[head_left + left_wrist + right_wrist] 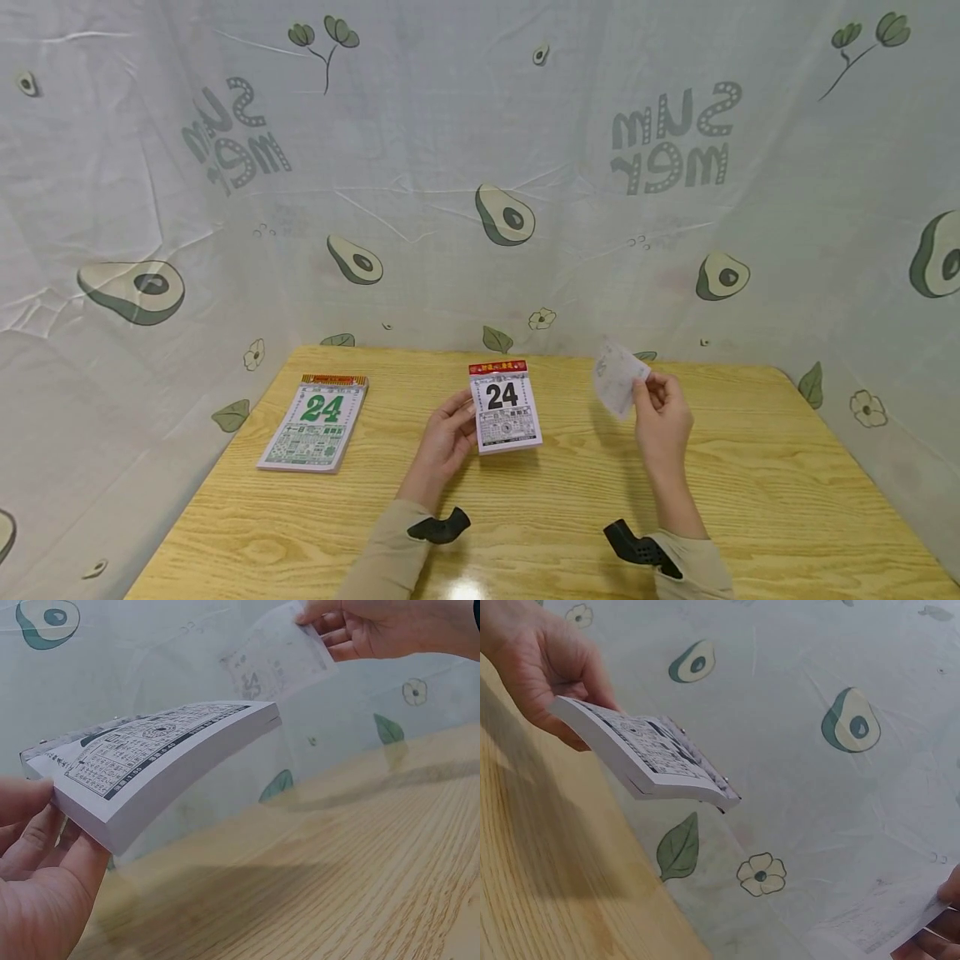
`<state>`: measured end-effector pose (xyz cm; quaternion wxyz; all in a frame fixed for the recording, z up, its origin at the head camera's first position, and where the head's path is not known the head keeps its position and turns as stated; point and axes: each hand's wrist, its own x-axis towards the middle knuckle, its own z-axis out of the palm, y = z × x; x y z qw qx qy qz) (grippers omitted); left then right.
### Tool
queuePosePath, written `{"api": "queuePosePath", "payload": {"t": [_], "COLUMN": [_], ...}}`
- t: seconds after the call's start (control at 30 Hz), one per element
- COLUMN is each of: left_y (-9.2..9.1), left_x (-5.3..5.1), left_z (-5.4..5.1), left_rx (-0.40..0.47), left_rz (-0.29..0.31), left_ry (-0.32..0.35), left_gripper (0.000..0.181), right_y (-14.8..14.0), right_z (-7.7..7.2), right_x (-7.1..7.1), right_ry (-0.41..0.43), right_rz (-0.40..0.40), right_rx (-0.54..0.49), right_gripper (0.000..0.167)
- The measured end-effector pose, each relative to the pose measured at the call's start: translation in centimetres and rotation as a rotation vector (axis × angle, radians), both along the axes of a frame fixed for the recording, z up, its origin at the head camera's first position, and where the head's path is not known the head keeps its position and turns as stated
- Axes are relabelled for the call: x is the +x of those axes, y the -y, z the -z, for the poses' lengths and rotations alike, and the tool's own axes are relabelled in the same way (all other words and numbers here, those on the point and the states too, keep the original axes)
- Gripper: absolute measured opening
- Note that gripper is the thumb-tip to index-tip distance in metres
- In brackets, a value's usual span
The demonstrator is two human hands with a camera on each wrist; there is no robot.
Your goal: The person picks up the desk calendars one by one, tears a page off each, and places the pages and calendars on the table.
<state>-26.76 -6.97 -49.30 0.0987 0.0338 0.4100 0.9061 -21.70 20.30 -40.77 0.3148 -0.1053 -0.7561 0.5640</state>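
A thick tear-off calendar pad [507,412] with a red top strip and a black 24 is gripped at its left edge by my left hand [444,442], raised off the table. In the left wrist view the pad [161,761] shows its thick white page edge, with the left hand's [45,877] thumb on top and fingers beneath. To the right, my right hand [666,421] pinches a thin loose sheet [618,377] by one corner, apart from the pad. The right wrist view shows that sheet [885,919] at the lower right.
A second calendar pad [313,425] with a green 24 lies on the left of the wooden table [555,517]. A pale curtain [450,100] printed with avocados hangs behind the table and along its sides.
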Motion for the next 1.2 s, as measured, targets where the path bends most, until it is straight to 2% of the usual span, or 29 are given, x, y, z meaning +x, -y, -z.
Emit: {"api": "queuePosePath", "payload": {"t": [0.2, 0.57, 0.83, 1.07, 1.2], "left_y": [-0.5, -2.0, -3.1, -4.0, -4.6], "left_x": [0.2, 0.8, 1.6, 2.0, 2.2], "left_z": [0.0, -0.3, -0.5, -0.4, -0.4], "left_rx": [-0.001, -0.023, -0.034, -0.039, -0.033], "left_rz": [0.015, 0.007, 0.044, 0.069, 0.074], "left_ry": [-0.021, 0.024, 0.026, 0.025, 0.026], "left_gripper": [0.026, 0.027, 0.028, 0.028, 0.028], "right_y": [-0.9, -2.7, -4.1, -5.4, -6.1], "right_z": [-0.2, -0.3, -0.2, -0.2, -0.2], "right_x": [0.0, 0.1, 0.1, 0.2, 0.2], "right_ry": [-0.008, -0.013, -0.028, -0.023, -0.033], "right_rz": [0.040, 0.094, 0.153, 0.210, 0.231], "right_rx": [-0.015, -0.030, -0.059, -0.089, -0.105], "right_gripper": [0.026, 0.025, 0.019, 0.003, 0.008]}}
